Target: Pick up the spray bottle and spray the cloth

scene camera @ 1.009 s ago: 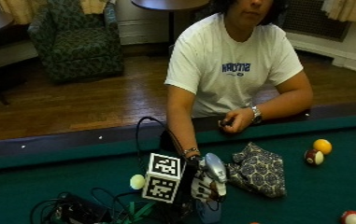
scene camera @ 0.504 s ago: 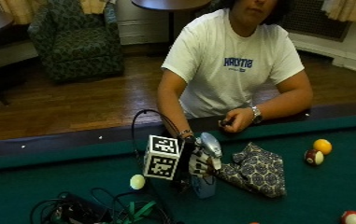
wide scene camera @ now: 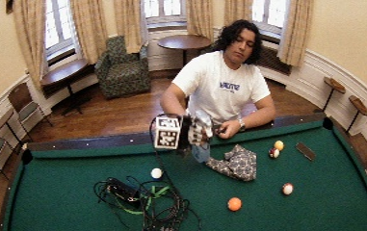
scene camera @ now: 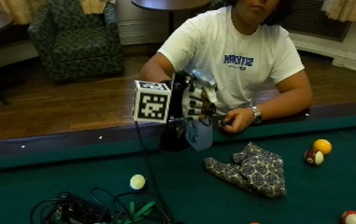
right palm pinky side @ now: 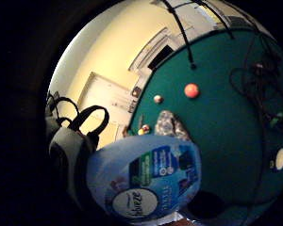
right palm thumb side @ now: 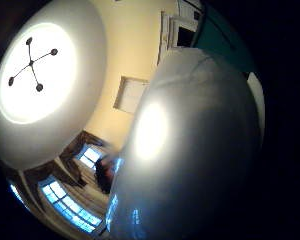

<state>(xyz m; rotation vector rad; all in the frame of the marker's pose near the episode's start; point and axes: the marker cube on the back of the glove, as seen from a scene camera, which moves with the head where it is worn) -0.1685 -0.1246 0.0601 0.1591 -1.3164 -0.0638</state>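
Note:
In the outside view my gloved right hand [scene camera: 193, 100] holds the spray bottle [scene camera: 199, 134] upright in the air above the rail side of the green pool table [scene camera: 72, 186]. My fingers wrap its grey spray head. The patterned cloth [scene camera: 252, 170] lies crumpled on the felt, below and to the right of the bottle. The wide view shows the same hand [wide scene camera: 199, 132], bottle [wide scene camera: 201, 153] and cloth [wide scene camera: 235, 163]. The bottle's blue label [right palm pinky side: 146, 181] fills the little finger side view, with the cloth [right palm pinky side: 169, 125] on the felt beyond. Its grey head [right palm thumb side: 190, 150] fills the thumb side view.
A white ball [scene camera: 138, 181] and a tangle of cables [scene camera: 103, 210] lie at the front left. A yellow ball [scene camera: 322, 146] and a striped ball [scene camera: 314, 157] sit right of the cloth. An orange ball [wide scene camera: 234, 204] lies nearer the front. The bare left hand [scene camera: 237, 122] rests on the rail.
My right hand has lifted the spray bottle from near the felt up to chest height, slightly toward the rail. The cloth has not moved.

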